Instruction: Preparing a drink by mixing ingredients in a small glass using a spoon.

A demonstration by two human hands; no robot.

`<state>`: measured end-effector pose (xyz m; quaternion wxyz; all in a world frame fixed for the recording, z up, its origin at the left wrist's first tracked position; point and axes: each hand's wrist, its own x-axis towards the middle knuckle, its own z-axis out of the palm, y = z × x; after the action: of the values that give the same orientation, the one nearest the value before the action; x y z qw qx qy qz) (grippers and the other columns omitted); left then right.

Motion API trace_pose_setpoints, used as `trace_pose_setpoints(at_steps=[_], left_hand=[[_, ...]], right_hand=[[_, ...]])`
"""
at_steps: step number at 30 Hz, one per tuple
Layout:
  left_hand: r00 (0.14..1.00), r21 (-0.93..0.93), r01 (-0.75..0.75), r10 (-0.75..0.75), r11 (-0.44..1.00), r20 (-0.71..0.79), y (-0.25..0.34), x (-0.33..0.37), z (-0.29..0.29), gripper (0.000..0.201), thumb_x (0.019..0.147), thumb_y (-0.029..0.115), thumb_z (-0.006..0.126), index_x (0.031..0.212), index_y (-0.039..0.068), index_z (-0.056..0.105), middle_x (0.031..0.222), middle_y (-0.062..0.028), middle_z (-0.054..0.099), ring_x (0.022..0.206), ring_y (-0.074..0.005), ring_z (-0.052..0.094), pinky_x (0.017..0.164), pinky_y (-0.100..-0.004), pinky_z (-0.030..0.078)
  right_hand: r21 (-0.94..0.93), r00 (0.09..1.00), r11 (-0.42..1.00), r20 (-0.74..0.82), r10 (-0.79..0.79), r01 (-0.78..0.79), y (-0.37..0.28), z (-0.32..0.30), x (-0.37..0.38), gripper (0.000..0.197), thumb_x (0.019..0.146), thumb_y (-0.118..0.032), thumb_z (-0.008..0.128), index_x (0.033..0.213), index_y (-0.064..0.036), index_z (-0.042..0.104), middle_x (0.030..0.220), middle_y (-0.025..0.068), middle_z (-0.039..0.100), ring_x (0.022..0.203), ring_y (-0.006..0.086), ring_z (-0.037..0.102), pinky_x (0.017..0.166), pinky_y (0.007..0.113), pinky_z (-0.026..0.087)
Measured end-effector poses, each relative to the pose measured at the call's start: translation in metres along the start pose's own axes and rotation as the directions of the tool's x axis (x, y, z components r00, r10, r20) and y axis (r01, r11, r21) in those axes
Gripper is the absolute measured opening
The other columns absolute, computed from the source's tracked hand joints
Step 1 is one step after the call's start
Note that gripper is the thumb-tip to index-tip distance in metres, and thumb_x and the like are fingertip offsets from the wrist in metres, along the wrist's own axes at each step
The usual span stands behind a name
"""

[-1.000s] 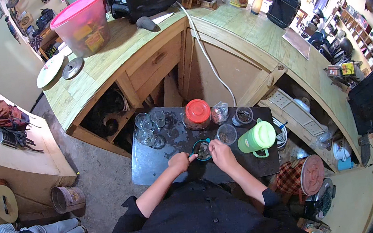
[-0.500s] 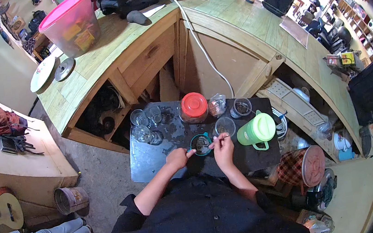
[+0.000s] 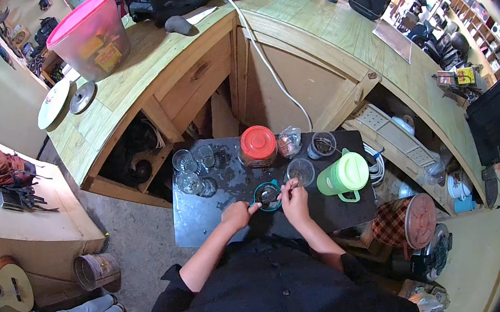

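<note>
Over the dark low table, a small round strainer (image 3: 267, 196) with a teal rim sits in front of me. My left hand (image 3: 239, 214) is closed on its handle side. At the rim's right edge, my right hand (image 3: 295, 201) pinches something small; a pale bit shows by the fingertips, too small to name. Just beyond that hand stands a clear cup (image 3: 301, 172). Farther back are a red-lidded jar (image 3: 259, 145), a clear plastic bag (image 3: 289, 142) and a clear container with dark contents (image 3: 322, 144). A pale green lidded pitcher (image 3: 343, 177) is to the right.
Several glasses (image 3: 185, 161) stand on the left of the dark table (image 3: 193, 225). Wooden counters (image 3: 144, 60) curve around it, bearing a pink-lidded bucket (image 3: 92, 41) and a metal lid (image 3: 82, 97). A white cable (image 3: 273, 66) hangs behind. On the right is a lidded round container (image 3: 419, 220).
Both hands stay at the strainer, with the right fingers shifted slightly along its right edge. The view has moved a little; the other things have not visibly moved.
</note>
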<state>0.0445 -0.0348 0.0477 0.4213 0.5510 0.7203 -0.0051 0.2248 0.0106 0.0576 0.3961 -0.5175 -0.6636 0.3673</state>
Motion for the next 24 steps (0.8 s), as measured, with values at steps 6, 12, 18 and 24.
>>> trace_pose_setpoints(at_steps=[6, 12, 18, 24], left_hand=[[1.000, -0.013, 0.010, -0.010, 1.000, 0.001, 0.001, -0.001, -0.001, 0.066, 0.086, 0.065, 0.040, 0.088, 0.006, 0.069, 0.091, -0.0196, 0.066, 0.091, -0.0360, 0.062, 0.078, -0.0465, 0.048], [1.000, -0.002, 0.003, -0.003, 1.000, 0.003, 0.003, 0.000, -0.005, 0.066, 0.086, 0.065, 0.040, 0.089, 0.005, 0.069, 0.091, -0.0198, 0.066, 0.091, -0.0360, 0.062, 0.078, -0.0460, 0.048], [0.999, -0.023, -0.046, 0.045, 0.999, -0.030, -0.002, 0.003, 0.001, 0.066, 0.087, 0.064, 0.040, 0.086, 0.003, 0.067, 0.086, -0.0231, 0.064, 0.087, -0.0404, 0.061, 0.078, -0.0479, 0.046], [1.000, 0.000, -0.003, 0.003, 1.000, 0.002, -0.001, 0.003, 0.000, 0.065, 0.087, 0.064, 0.041, 0.090, 0.006, 0.069, 0.092, -0.0203, 0.066, 0.092, -0.0363, 0.062, 0.079, -0.0459, 0.047]], right_hand=[[-0.269, 0.964, 0.944, -0.134, -0.230, 0.188, 0.019, 0.004, -0.013, 0.012, 0.088, -0.001, 0.051, 0.081, -0.0020, 0.041, 0.067, 0.0111, 0.049, 0.051, 0.0210, 0.057, 0.048, 0.034, 0.044], [-0.029, 0.991, 0.997, -0.109, -0.072, 0.069, 0.007, 0.012, -0.006, 0.011, 0.088, -0.001, 0.052, 0.082, -0.0016, 0.043, 0.071, 0.0103, 0.048, 0.054, 0.0205, 0.057, 0.050, 0.032, 0.045], [-0.100, 0.998, 0.994, -0.038, -0.053, 0.049, 0.000, -0.002, 0.001, 0.006, 0.081, 0.001, 0.052, 0.081, -0.0005, 0.046, 0.078, 0.0162, 0.051, 0.070, 0.0355, 0.054, 0.062, 0.041, 0.043], [-0.074, 0.839, 0.919, 0.441, -0.318, 0.387, -0.049, -0.020, 0.017, 0.007, 0.077, 0.003, 0.055, 0.083, -0.0010, 0.055, 0.085, 0.0126, 0.055, 0.079, 0.0304, 0.060, 0.068, 0.036, 0.049]])
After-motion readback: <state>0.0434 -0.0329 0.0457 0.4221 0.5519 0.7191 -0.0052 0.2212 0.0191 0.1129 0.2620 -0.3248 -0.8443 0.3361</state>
